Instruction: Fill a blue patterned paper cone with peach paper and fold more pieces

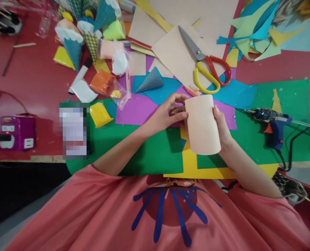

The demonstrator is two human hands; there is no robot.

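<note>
A pale cream paper tube is held upright over the green sheets, slightly tilted. My right hand grips its right side, thumb on the front and the other fingers hidden behind. At the tube's left edge, my left hand touches it with bent fingertips, the fingers curled toward the thumb. Just beyond the tube lie scissors with one red and one yellow handle, blades spread a little. A small blue patterned cone rests on blue paper past my left hand.
On the right lies a blue glue gun with its cord. A phone and a purple power socket box sit at the left. Decorated cones, clay packets and a marker lie back left; paper scraps lie back right.
</note>
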